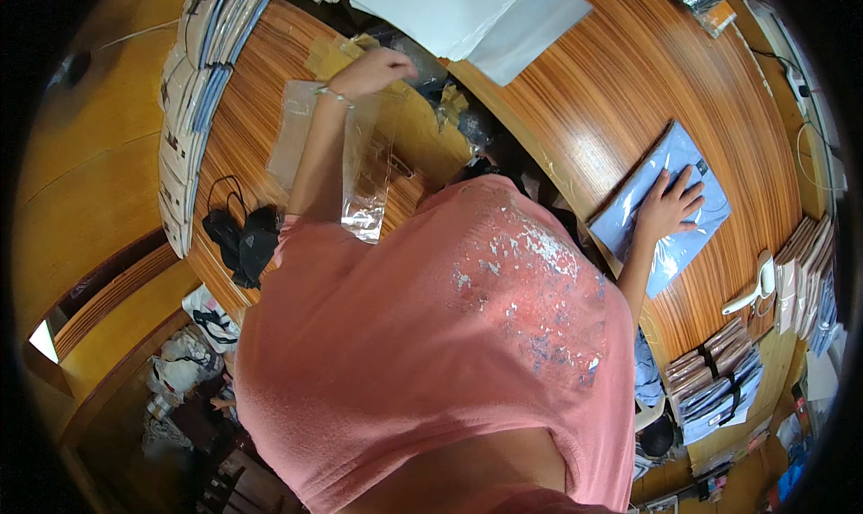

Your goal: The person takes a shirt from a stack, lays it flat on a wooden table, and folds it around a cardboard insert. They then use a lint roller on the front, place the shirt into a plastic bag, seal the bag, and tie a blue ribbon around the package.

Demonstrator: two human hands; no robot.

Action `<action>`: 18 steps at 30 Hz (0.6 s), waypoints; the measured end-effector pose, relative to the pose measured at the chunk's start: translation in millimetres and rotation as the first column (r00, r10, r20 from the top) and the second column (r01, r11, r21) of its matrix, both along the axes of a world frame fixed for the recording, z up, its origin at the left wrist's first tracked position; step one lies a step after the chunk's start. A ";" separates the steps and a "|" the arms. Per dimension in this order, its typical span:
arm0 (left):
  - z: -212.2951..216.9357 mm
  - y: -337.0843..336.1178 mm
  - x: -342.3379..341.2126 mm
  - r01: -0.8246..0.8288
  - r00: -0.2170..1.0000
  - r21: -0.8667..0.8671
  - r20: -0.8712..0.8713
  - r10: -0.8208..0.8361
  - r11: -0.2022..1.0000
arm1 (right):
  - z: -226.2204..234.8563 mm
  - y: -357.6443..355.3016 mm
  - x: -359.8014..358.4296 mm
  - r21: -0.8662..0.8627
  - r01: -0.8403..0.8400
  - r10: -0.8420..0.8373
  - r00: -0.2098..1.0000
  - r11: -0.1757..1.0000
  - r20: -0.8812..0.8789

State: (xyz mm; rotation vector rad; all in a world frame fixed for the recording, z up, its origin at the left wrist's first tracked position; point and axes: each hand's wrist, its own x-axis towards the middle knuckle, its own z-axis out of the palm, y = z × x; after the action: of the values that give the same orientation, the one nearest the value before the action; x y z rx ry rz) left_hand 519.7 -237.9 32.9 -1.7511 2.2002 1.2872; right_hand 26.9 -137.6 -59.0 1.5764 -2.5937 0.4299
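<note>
My right hand (pixel 668 208) lies flat, fingers spread, on a folded blue shirt in a clear plastic bag (pixel 706 196). This package rests on the right-hand wooden table (pixel 620 123), with its near edge by the table's rim. My left hand (pixel 373 71) is raised on the far left, above brown tape-covered board (pixel 422 136) beside the gap between the tables. Its fingers curl together, slightly blurred; anything in them is hidden. Under my left forearm lie empty clear plastic bags (pixel 364 168) on the left table (pixel 261 91).
Stacked bagged shirts (pixel 193 91) line the left table's far-left edge. A black cap-like item (pixel 243 244) lies nearer. White sheets (pixel 440 10) lie at the top. On the right are a white handheld tool (pixel 755 285) and bundled shirts (pixel 719 379). A dark gap (pixel 490 123) separates the tables.
</note>
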 end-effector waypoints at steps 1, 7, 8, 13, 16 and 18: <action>-19.8 2.9 -9.7 0.030 0.994 -0.024 0.104 -0.027 0.999 | -1.2 0.0 1.2 0.000 0.002 -0.002 1.000 1.000 -0.014; -110.8 20.6 -40.8 0.146 0.813 -0.220 0.583 0.010 0.964 | -3.9 -13.3 0.3 -0.007 -0.030 0.030 0.999 1.000 0.017; -97.2 7.1 -45.0 0.130 0.821 -0.104 0.569 -0.048 0.986 | -4.4 -11.7 -4.4 -0.019 -0.047 0.048 0.998 0.999 0.046; -33.3 6.7 -36.7 0.048 0.932 -0.069 0.362 -0.020 0.996 | 42.9 -22.9 37.2 -0.489 -0.303 0.454 0.862 0.818 0.226; 10.0 17.0 -33.0 0.032 0.998 -0.055 -0.051 -0.034 0.998 | 85.1 -37.4 132.0 -0.411 -0.685 0.737 0.278 0.602 0.616; 51.5 13.6 -59.1 0.082 0.976 -0.034 -0.201 -0.087 0.996 | 98.6 -51.1 187.2 -0.550 -0.726 0.853 0.098 0.413 0.512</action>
State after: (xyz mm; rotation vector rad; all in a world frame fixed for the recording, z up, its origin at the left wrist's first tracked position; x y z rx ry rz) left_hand 460.5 -224.3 84.5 -1.5781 2.3781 1.4837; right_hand 214.0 -188.7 39.7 3.1742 -1.4469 1.6382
